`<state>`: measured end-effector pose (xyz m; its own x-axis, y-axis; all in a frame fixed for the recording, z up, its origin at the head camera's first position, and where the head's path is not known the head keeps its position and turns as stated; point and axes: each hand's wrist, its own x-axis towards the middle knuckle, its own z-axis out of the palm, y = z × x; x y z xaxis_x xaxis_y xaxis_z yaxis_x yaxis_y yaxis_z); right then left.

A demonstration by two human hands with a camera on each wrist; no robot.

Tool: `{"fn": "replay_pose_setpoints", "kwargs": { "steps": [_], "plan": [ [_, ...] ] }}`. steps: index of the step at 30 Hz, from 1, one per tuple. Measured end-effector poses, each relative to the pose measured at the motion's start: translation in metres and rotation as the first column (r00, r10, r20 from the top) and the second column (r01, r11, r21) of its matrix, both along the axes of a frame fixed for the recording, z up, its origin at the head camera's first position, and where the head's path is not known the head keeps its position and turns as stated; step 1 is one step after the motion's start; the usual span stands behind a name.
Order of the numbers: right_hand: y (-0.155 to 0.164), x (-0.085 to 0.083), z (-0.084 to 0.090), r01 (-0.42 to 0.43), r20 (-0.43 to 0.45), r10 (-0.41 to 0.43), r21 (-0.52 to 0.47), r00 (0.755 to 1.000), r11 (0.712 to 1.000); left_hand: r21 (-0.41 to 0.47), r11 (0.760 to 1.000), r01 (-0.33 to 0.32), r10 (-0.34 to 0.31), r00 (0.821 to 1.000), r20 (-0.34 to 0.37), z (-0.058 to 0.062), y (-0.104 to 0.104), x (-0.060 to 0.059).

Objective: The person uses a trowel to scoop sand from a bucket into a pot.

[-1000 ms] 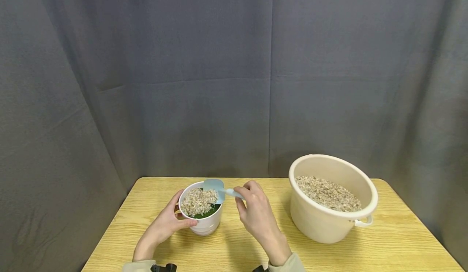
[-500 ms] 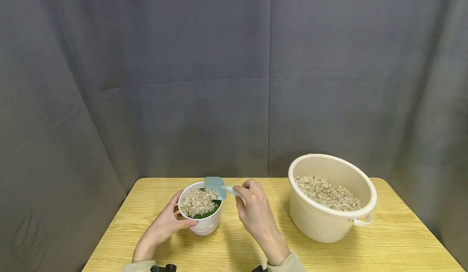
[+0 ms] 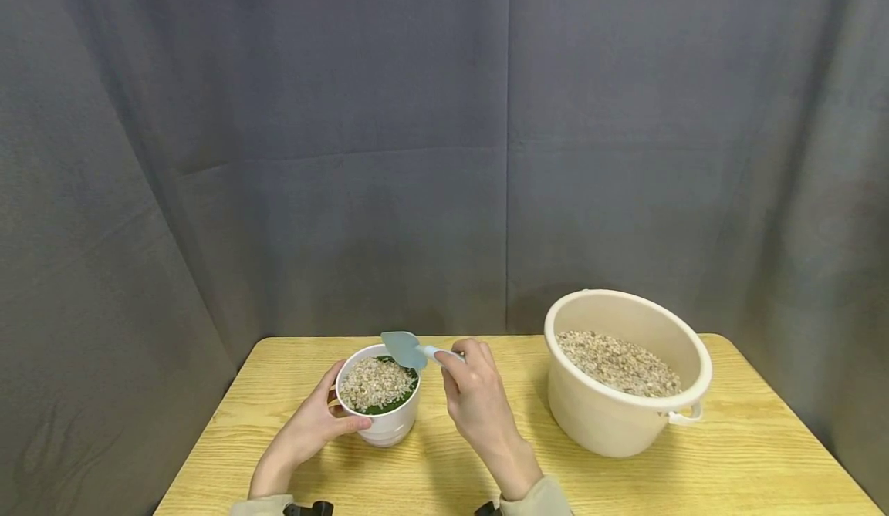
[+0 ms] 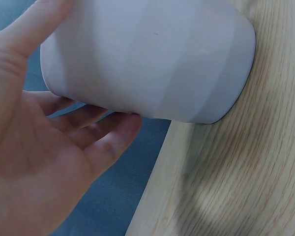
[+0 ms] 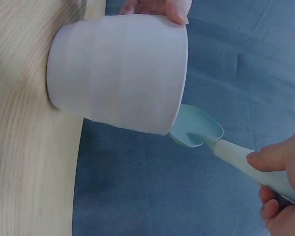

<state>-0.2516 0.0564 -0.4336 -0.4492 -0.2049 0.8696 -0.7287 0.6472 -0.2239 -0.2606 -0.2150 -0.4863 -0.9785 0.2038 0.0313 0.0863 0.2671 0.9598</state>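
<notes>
Head view: wood-grain surface (image 3: 729, 470), grey curtain (image 3: 444, 138) behind.
Left hand (image 3: 312, 427) fingers wrap white pot (image 3: 385, 423); right hand (image 3: 475, 404) fingers pinch blue scoop (image 3: 406, 349); cream bucket (image 3: 611, 423) right.

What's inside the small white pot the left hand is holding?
The white pot holds pale gravel piled over something dark green that shows along the near edge. Whatever lies beneath the gravel is covered.
</notes>
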Motion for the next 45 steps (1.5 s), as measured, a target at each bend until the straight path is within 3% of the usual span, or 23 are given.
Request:
{"fn": "replay_pose_setpoints", "kwargs": {
  "steps": [8,20,45],
  "plan": [
    [0.001,-0.004,-0.003,-0.004,-0.068,0.003,-0.004,0.998,1.000,-0.004,1.000,-0.005,0.005,1.000,-0.003,0.002,0.001,0.000],
    [0.004,-0.006,-0.003,0.003,-0.064,-0.006,-0.046,0.998,0.999,-0.008,1.000,-0.007,0.007,1.000,-0.002,0.001,0.001,0.000],
    [0.019,-0.007,0.001,0.019,0.072,-0.003,-0.220,0.997,0.975,0.001,1.000,0.015,-0.015,1.000,-0.008,0.000,-0.001,0.000]
  ]
}}
